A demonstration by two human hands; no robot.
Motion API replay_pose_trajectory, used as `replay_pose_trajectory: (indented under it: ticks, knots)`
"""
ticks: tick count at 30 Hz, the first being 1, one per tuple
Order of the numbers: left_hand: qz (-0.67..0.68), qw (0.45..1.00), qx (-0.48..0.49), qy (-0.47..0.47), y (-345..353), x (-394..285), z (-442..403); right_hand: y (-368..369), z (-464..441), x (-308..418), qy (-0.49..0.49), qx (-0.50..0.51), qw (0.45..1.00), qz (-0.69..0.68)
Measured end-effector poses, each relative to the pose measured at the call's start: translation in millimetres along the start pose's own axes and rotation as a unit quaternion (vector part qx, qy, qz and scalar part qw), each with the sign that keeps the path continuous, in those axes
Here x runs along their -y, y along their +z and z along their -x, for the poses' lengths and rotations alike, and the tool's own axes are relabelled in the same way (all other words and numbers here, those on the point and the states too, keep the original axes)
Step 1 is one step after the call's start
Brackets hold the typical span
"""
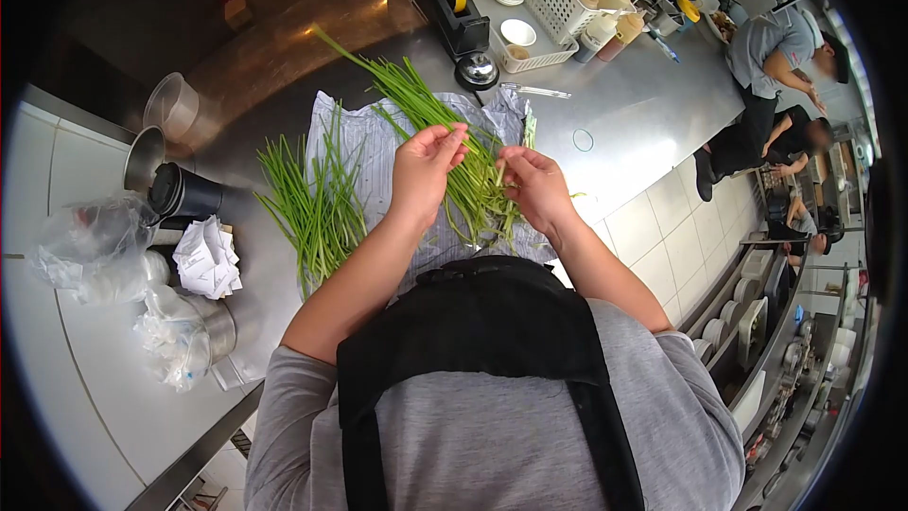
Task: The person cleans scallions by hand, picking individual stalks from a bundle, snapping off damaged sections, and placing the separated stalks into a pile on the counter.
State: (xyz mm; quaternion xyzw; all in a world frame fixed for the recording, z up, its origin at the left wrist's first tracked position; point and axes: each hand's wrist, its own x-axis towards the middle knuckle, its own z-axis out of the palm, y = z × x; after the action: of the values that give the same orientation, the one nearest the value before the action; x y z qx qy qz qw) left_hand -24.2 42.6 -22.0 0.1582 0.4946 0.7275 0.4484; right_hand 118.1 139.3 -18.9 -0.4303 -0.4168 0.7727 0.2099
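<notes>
A large bunch of long, thin green stalks, like chives [407, 93], lies over a crumpled grey cloth or paper sheet [326, 142] on the metal counter. My left hand [427, 168] is closed in a pinch above the bunch; what its fingertips hold is too small to make out. To its right, my right hand [534, 187] pinches the pale end of a chive stalk, with the bunch's tangled root ends just below. A second pile of chives [307, 203] rests at the left, partly on the sheet, beside my left forearm.
Beyond the sheet stand a call bell [477, 70], a tape dispenser [463, 28], a pen [537, 91] and a white basket [553, 0] near squeeze bottles. On the left are crumpled papers [208, 258], plastic bags [90, 246] and a black cup [184, 194]. Co-workers [776, 47] are at the right.
</notes>
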Motion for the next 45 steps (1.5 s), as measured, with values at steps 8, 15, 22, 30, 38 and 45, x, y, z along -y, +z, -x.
replay_pose_trajectory:
  ticks: [8,15,22,30,38,45]
  knots:
    - [-0.071,0.997,0.028,0.01,-14.1,-5.6,11.3,-52.2,5.7,-6.5,-0.278,-0.036,0.865,0.415]
    - [-0.116,0.992,0.042,0.007,-23.8,2.4,29.2,-51.4,6.7,11.3,-0.362,-0.061,0.769,0.524]
    - [-0.207,0.975,0.076,-0.011,-29.2,3.5,52.8,-3.2,13.5,65.3,-0.54,-0.041,0.675,0.501]
    - [-0.293,0.949,0.111,0.031,-35.3,-12.2,83.6,28.2,20.7,108.3,-0.64,-0.06,0.548,0.535]
    - [-0.343,0.932,0.114,0.04,-49.1,-19.0,102.3,28.5,6.9,121.0,-0.685,-0.078,0.478,0.544]
    - [-0.327,0.94,-0.091,0.036,-117.1,-16.3,121.9,18.7,-21.7,38.5,-0.487,0.024,0.758,0.433]
